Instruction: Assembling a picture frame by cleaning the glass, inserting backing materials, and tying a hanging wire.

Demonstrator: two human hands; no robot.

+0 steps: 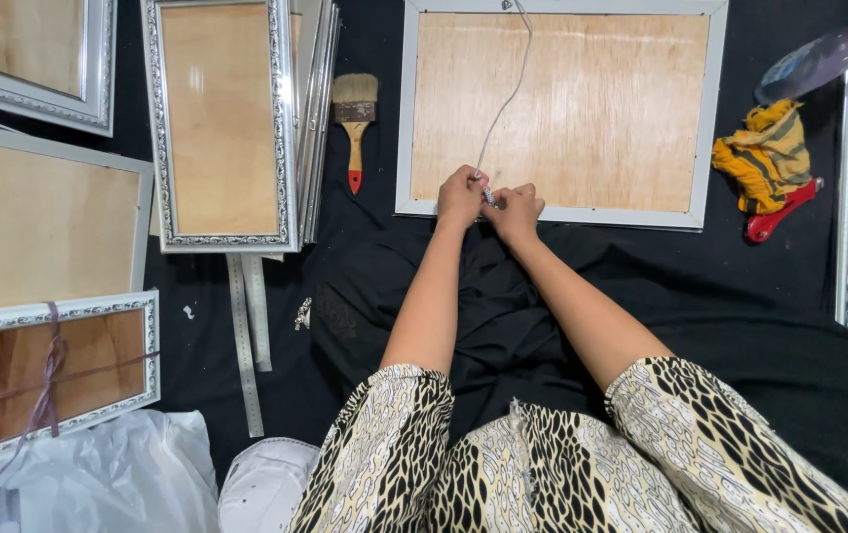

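A white-edged picture frame (705, 118) lies face down on black cloth, its plywood back (582, 109) up. A thin grey cord (511, 94) runs from the frame's far edge down to its near edge. My left hand (460, 195) and my right hand (516, 210) meet at that near edge, both pinched on the cord's end around a small metal piece that is mostly hidden by the fingers. The two hands touch each other.
A paintbrush (355, 123) with a red-tipped handle lies left of the frame. Several silver ornate frames (219, 123) lie at left, one tied with purple string (49, 370). Two steel rulers (243, 341) lie beside them. A yellow rag (767, 153) and a red tool sit at right.
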